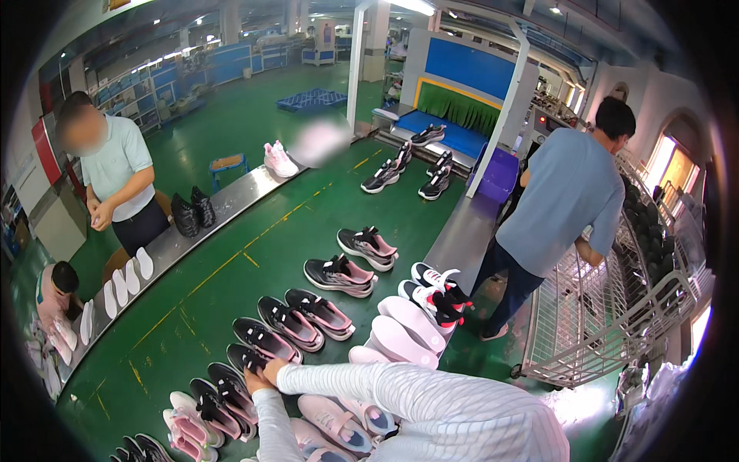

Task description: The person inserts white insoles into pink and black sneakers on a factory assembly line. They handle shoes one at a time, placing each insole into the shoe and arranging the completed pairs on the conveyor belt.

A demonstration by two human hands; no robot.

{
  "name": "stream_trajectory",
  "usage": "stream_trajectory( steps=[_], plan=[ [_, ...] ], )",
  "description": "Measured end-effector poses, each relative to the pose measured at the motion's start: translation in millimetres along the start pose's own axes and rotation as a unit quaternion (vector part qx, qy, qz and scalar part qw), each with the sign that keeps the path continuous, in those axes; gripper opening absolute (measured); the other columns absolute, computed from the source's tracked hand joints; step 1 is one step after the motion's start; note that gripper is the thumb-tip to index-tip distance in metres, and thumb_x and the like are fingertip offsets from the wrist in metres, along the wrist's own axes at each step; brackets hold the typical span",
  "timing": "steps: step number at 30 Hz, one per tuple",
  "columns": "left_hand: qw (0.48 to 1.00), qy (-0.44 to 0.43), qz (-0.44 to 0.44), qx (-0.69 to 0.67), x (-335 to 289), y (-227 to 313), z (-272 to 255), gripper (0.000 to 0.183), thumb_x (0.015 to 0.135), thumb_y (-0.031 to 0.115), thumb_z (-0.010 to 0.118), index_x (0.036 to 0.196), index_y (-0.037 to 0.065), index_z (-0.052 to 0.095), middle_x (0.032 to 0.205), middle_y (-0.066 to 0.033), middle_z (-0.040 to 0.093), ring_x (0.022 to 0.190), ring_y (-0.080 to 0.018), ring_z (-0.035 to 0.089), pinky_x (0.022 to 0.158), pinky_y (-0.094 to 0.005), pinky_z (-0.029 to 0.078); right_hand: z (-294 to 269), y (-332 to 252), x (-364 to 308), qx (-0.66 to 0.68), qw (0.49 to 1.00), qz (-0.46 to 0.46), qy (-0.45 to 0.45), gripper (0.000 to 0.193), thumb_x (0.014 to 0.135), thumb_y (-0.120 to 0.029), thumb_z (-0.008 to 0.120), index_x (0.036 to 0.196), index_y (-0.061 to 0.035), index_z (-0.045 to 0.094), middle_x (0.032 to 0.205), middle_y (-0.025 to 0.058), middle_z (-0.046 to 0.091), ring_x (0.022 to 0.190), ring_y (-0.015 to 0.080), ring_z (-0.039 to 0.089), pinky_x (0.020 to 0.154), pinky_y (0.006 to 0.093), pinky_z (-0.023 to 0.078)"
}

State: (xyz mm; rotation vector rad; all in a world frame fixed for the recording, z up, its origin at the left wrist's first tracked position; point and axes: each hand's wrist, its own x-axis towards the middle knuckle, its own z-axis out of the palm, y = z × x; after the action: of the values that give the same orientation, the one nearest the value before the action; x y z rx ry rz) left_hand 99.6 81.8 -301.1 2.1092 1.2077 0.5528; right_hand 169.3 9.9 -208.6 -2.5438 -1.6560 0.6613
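Step looks like handling the black shoe (243, 356) at 7 o'clock; left hand (254, 379) and right hand (272, 371) meet there. Can't tell if fingers pinch; next move calls for steady grip.

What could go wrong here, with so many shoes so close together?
The left hand and right hand are at a black shoe that sits close to others, so a careless move might knock its neighbours askew. The right sleeve passes over pale shoes and could brush them. The insoles lie near the right side of the green surface; a bump might push one off.
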Motion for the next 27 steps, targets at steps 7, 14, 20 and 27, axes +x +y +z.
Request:
stream_trajectory(
  steps=[7,14,20,27],
  plan=[
    [0.997,-0.040,0.063,0.008,5,0,-24,0.033,0.074,0.020,0.039,0.089,-0.004,0.054,0.076,-0.0251,0.055,0.072,-0.0390,0.053,0.066,-0.0425,0.041,53,-6,26,0.076,0.991,0.085,0.071,0.020,0.075,-0.014,0.043,0.077,-0.0052,0.061,0.080,0.0138,0.059,0.076,0.0249,0.058,0.066,0.0347,0.046],
    [0.992,-0.077,0.096,-0.021,3,12,-26,0.028,0.074,0.024,0.042,0.077,-0.002,0.054,0.069,-0.0252,0.052,0.067,-0.0407,0.050,0.060,-0.0447,0.039,138,16,109,0.319,0.923,0.209,0.048,0.037,0.080,-0.034,0.033,0.095,-0.0101,0.057,0.102,0.0135,0.053,0.091,0.0270,0.052,0.077,0.0362,0.042],
    [0.996,-0.092,0.000,0.012,1,-10,-42,0.032,0.077,0.030,0.041,0.081,0.001,0.054,0.073,-0.0244,0.053,0.072,-0.0402,0.050,0.063,-0.0449,0.038,97,-5,69,0.172,0.980,0.102,-0.021,0.027,0.077,-0.023,0.042,0.090,-0.0044,0.057,0.095,0.0190,0.054,0.083,0.0300,0.054,0.072,0.0379,0.042],
    [0.995,0.071,0.023,-0.070,-46,27,-57,0.024,0.069,0.012,0.058,0.089,0.002,0.050,0.086,-0.0160,0.052,0.079,-0.0275,0.053,0.063,-0.0333,0.043,52,22,-46,0.256,0.924,-0.052,0.278,0.019,0.073,-0.013,0.047,0.087,-0.0022,0.052,0.094,0.0160,0.051,0.089,0.0295,0.049,0.075,0.0349,0.041]
  ],
)
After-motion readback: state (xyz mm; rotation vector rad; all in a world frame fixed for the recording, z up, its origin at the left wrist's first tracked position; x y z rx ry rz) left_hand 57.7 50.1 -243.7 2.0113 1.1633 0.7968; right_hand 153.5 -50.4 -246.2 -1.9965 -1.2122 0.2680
